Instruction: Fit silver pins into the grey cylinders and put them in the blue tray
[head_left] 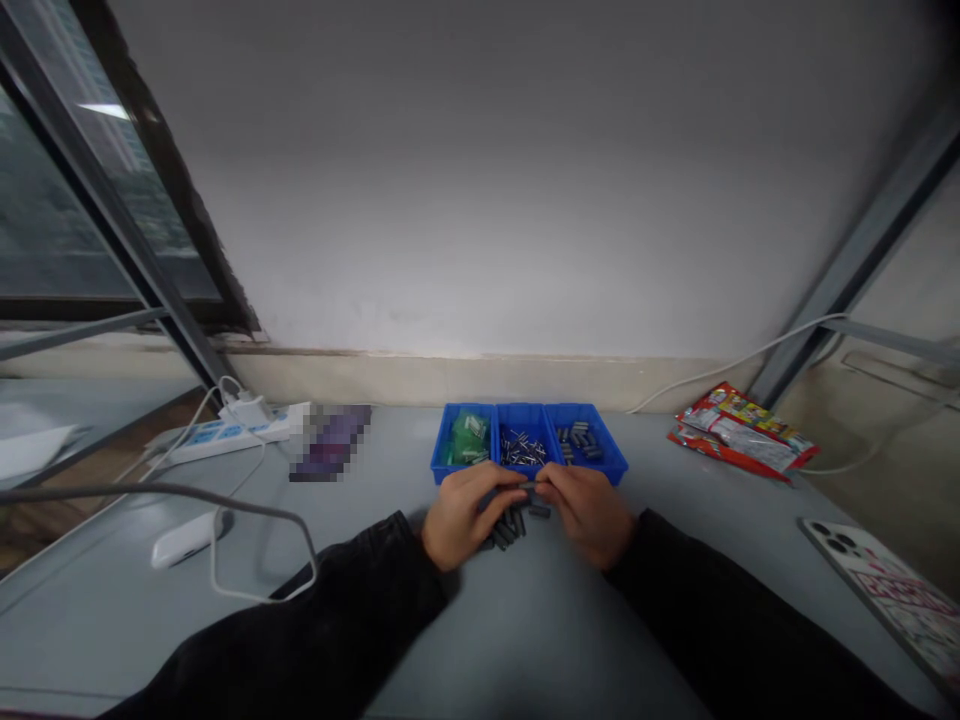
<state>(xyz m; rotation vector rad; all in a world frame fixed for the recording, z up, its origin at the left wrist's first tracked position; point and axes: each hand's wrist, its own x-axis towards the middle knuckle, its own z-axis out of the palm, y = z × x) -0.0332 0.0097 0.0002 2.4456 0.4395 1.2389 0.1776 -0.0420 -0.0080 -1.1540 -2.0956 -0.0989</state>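
A small grey cylindrical piece (531, 485) is held level between my two hands, its details too small to make out. My left hand (463, 512) pinches one end with thumb and fingertips, and my right hand (589, 512) pinches the other. On the table below my left hand lies a pile of dark grey cylinders (507, 530), partly covered by the fingers. One loose cylinder (539, 511) lies between the hands. Just beyond stands a blue three-part bin (523, 412): a green bag (470, 430) at left, shiny metal pins (523, 449) in the middle, grey cylinders (579, 438) at right.
A power strip (232, 430) with a white plug and cables lies at the left, beside a blurred purple item (334, 443). Nearer is a white rounded device (184, 540). Red snack packets (742, 432) and a phone (885, 590) lie right. A wall (525, 230) rises behind.
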